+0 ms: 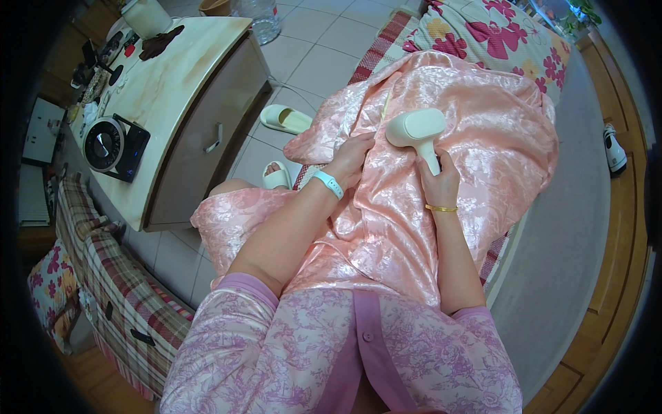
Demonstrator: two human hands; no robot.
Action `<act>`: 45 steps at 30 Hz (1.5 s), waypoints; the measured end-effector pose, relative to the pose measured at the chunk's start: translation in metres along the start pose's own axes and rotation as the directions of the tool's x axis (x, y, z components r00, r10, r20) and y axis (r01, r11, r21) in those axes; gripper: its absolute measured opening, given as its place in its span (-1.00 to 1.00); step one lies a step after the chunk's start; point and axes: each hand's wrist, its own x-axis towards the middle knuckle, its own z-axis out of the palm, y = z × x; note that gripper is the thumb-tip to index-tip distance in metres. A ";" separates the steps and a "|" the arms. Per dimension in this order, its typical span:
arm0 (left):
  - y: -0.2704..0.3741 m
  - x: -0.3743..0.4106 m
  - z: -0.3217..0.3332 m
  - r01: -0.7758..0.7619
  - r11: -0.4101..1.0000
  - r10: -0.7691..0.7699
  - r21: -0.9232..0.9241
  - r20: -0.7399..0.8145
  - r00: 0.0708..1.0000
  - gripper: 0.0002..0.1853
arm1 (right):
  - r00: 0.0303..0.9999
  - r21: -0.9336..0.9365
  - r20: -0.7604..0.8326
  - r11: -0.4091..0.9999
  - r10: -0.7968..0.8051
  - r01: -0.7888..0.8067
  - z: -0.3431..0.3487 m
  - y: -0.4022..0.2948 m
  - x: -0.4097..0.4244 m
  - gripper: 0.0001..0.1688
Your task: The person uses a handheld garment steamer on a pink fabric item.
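Note:
Pink satin-like cloth with a floral sheen (496,124) spreads rumpled across my lap and the seat before me. My right hand (442,181), below a gold bracelet, grips the handle of a cream-white handheld appliance (416,127), which looks like a garment steamer. Its broad head lies over the cloth, to the upper left of that hand. My left hand (351,160), with a pale blue wristband, has its fingers curled on a fold of the same cloth, left of the appliance. Part of those fingers is hidden in the folds.
A marble-patterned table (191,77) at left carries a round black device (103,145) and a white container (147,18). A pale slipper (286,119) lies on the tiles. Behind the cloth is a flowered cushion (491,31). A plaid-covered sofa (119,279) stands lower left.

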 end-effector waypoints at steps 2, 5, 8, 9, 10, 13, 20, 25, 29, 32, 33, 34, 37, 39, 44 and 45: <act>-0.002 0.003 -0.002 0.004 1.000 -0.004 -0.025 0.015 1.000 -0.58 | 1.000 0.012 0.013 1.000 -0.025 0.025 -0.001 0.000 -0.001 -0.52; -0.002 0.006 -0.006 0.015 0.997 -0.012 -0.071 0.036 0.999 -0.59 | 0.996 0.071 0.037 0.994 -0.086 0.083 -0.001 -0.001 -0.005 -0.51; -0.002 0.005 -0.006 0.011 0.998 -0.010 -0.056 0.022 1.000 -0.60 | 0.996 0.017 -0.023 0.996 -0.090 0.090 0.000 0.005 0.000 -0.53; -0.001 0.003 -0.003 0.004 0.999 -0.004 -0.042 0.010 1.000 -0.60 | 0.997 0.015 -0.027 0.997 -0.074 0.075 -0.001 0.007 0.001 -0.53; 0.000 0.002 -0.001 -0.002 1.000 0.002 -0.027 -0.002 1.000 -0.61 | 0.998 0.012 -0.031 0.998 -0.059 0.059 -0.001 0.008 0.002 -0.53; 0.004 -0.001 0.002 -0.002 0.999 0.003 -0.052 0.009 1.000 -0.62 | 0.997 0.044 0.021 0.996 -0.078 0.077 -0.003 0.003 -0.003 -0.51; 0.003 0.002 0.000 -0.002 0.997 -0.001 -0.072 -0.043 0.999 -0.65 | 0.999 0.009 0.005 0.999 -0.048 0.048 -0.007 0.007 0.001 -0.50; 0.003 0.007 -0.005 0.003 0.997 -0.002 -0.079 0.016 1.000 -0.63 | 0.978 0.090 0.098 0.981 -0.183 0.174 -0.010 -0.003 -0.007 -0.51; 0.000 0.011 -0.013 0.006 0.996 -0.004 -0.092 0.028 1.000 -0.61 | 0.996 0.024 0.070 0.998 -0.064 0.062 -0.010 0.002 -0.002 -0.48; -0.002 0.012 -0.014 0.007 0.998 -0.006 -0.055 0.031 0.999 -0.60 | 1.000 -0.081 0.023 0.997 -0.004 0.006 -0.018 0.006 0.008 -0.49; -0.001 0.010 -0.012 0.014 0.999 -0.013 -0.046 0.036 0.999 -0.60 | 1.000 -0.074 0.006 0.997 0.014 -0.013 -0.019 0.010 0.009 -0.49; 0.000 0.009 -0.010 0.021 0.999 -0.020 -0.037 0.040 0.999 -0.60 | 0.999 -0.066 -0.011 0.997 0.032 -0.032 -0.019 0.015 0.009 -0.49; 0.000 0.011 -0.008 0.010 1.000 -0.009 0.014 -0.032 0.999 -0.61 | 0.994 -0.049 -0.037 0.993 0.103 -0.104 -0.022 0.018 0.011 -0.50; -0.001 0.015 -0.015 0.001 0.998 0.001 0.060 -0.022 1.000 -0.61 | 0.991 -0.036 -0.042 0.991 0.125 -0.127 -0.023 0.015 0.012 -0.50; 0.017 0.048 -0.009 0.023 0.997 -0.028 0.069 0.063 0.998 -0.56 | 0.995 0.010 -0.040 0.996 0.090 -0.090 -0.018 0.017 0.010 -0.51; 0.025 0.053 0.000 0.027 0.998 -0.031 0.064 0.064 0.997 -0.54 | 0.992 0.020 -0.028 0.993 0.119 -0.119 -0.018 0.013 0.010 -0.51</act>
